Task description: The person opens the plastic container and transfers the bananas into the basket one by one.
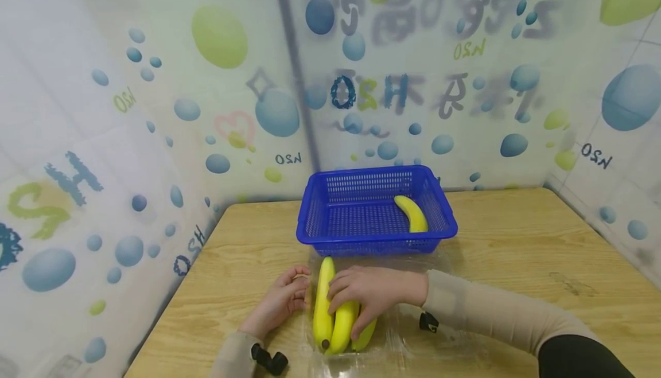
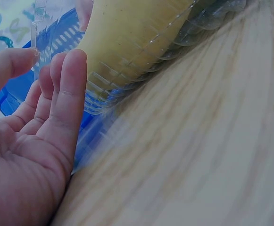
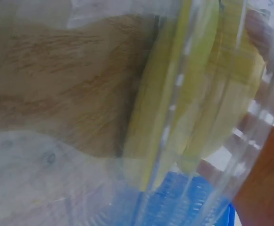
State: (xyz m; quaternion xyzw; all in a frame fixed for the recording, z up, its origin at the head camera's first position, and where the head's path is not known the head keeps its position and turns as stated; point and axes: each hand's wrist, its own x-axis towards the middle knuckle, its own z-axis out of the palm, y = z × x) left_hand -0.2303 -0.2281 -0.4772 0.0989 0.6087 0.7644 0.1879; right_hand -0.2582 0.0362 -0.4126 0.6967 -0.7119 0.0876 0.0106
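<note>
Three yellow bananas lie side by side in a clear plastic container (image 1: 389, 341) on the table. My right hand (image 1: 376, 291) reaches over them and grips the middle banana (image 1: 342, 335), fingers on its left and thumb on its right. Beside it are the left banana (image 1: 322, 303) and the right banana (image 1: 365, 338), partly covered by that hand. At the container's left side is my left hand (image 1: 276, 303). In the left wrist view, its thumb (image 2: 19, 63) touches the clear rim and its fingers (image 2: 67, 92) lie against the wall. Through blurred plastic, the right wrist view shows bananas (image 3: 151, 108).
A blue perforated basket (image 1: 377, 240) stands just behind the container, with one banana (image 1: 413, 215) in its right part. Clear plastic extends under my right forearm. The wooden table (image 1: 516, 240) meets a patterned wall covering (image 1: 248, 166) at the back.
</note>
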